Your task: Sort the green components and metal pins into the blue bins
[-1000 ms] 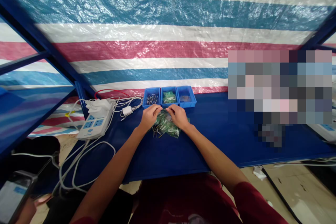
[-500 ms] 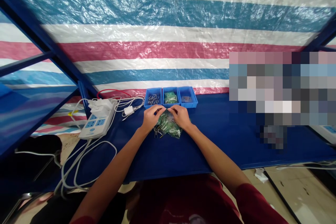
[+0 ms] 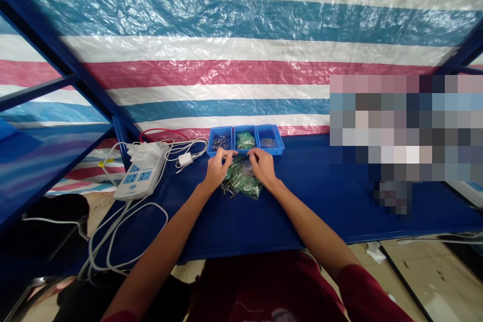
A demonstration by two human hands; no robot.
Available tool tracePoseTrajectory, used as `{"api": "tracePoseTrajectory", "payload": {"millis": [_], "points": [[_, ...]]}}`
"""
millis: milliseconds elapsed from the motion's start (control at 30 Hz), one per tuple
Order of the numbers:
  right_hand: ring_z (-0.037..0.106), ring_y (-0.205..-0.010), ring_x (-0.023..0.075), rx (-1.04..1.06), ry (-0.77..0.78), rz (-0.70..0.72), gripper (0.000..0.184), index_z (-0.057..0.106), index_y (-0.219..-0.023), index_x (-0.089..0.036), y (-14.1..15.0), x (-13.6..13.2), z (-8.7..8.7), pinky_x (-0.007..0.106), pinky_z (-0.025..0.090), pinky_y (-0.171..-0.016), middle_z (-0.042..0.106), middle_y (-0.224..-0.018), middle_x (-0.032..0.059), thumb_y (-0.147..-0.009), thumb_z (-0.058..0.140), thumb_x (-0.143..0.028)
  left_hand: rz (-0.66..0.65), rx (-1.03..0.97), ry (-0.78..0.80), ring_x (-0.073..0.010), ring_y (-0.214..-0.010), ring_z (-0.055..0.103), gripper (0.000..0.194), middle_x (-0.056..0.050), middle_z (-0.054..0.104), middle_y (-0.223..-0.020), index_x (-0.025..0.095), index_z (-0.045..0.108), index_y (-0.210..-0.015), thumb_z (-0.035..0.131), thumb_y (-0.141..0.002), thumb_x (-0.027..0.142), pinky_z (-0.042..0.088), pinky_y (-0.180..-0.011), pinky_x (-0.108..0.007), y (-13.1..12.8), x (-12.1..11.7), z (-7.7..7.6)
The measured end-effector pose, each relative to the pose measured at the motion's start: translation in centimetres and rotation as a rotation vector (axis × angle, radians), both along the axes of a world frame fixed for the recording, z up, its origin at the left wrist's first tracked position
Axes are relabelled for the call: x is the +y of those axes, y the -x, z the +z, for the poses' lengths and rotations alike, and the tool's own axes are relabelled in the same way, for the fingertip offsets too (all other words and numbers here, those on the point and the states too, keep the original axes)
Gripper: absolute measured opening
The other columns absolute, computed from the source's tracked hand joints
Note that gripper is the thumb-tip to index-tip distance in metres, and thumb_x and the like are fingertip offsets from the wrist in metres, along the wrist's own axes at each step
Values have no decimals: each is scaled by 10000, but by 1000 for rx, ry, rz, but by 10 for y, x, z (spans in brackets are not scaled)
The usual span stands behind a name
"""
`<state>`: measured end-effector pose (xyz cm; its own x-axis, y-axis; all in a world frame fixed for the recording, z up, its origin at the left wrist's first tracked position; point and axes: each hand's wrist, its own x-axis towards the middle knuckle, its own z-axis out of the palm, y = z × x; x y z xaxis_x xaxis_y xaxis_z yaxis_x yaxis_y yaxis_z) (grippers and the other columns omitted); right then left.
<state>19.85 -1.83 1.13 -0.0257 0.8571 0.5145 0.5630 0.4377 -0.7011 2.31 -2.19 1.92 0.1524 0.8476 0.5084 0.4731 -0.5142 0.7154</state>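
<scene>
My left hand (image 3: 216,168) is over the left side of a heap of green pieces (image 3: 240,179), its fingers curled and the index finger pointing inward. My right hand (image 3: 263,166) mirrors it on the right, fingers bent and closed. A narrow gap separates the fingertips; anything pinched there is too small to make out. Clear plastic covers part of the heap, and thin metal pins (image 3: 227,191) stick out at its lower left. Just beyond the hands, a blue bin (image 3: 209,148) holds metal pins, a middle bin (image 3: 246,152) green pieces, and a right bin (image 3: 279,149) clear plastic.
On the left of the blue table (image 3: 313,211) lies a white power strip (image 3: 141,178) with plugs and looping cables (image 3: 109,241). A small white adapter (image 3: 185,159) sits near the bins. Striped sheeting (image 3: 226,75) hangs behind. The right side is pixelated.
My fingertips have drawn slightly apart and lifted toward the bins, with the left index finger straighter. The heap and bins look unchanged.
</scene>
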Motion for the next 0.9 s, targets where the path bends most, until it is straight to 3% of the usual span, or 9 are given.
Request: {"api": "tracePoseTrajectory", "payload": {"millis": [233, 433, 533, 733, 900], "points": [[617, -702, 182, 32, 14, 9, 303, 680, -844, -176, 0, 0, 0, 274, 451, -699, 691, -777, 50, -847, 377, -185, 19, 120, -82, -139, -657, 662, 252, -13, 693, -763, 179, 577, -968, 442, -958, 392, 517, -706, -257, 4, 7, -5], [633, -718, 191, 24, 2, 28, 326, 684, -921, -173, -2, 0, -2, 284, 463, -708, 698, -775, 52, -870, 363, -192, -62, 194, -252, -149, -788, 647, 334, -68, 691, -894, 174, 692, -1031, 397, -980, 323, 500, -731, -248, 7, 11, -7], [637, -722, 192, 14, 2, 28, 331, 675, -970, -174, -2, 0, -2, 282, 458, -687, 704, -792, 56, -916, 355, -240, -82, 194, -248, -123, -711, 620, 381, -58, 677, -860, 174, 682, -1090, 326, -993, 272, 497, -698, -232, 8, 13, -10], [636, -774, 184, -15, -40, 144, 290, 671, -981, -195, 2, -1, -4, 284, 466, -722, 713, -930, 65, -943, 416, -329, -15, 155, -141, -105, -555, 591, 287, 11, 674, -691, 188, 657, -1091, 464, -952, 349, 491, -632, -209, 7, 11, -9], [615, -716, 178, -45, -61, 186, 283, 664, -918, -190, 2, -1, -4, 278, 444, -665, 695, -845, 63, -949, 436, -354, -1, 110, -139, -112, -523, 603, 275, 27, 665, -622, 189, 671, -1063, 531, -919, 376, 501, -598, -215, 6, 8, -5]]}}
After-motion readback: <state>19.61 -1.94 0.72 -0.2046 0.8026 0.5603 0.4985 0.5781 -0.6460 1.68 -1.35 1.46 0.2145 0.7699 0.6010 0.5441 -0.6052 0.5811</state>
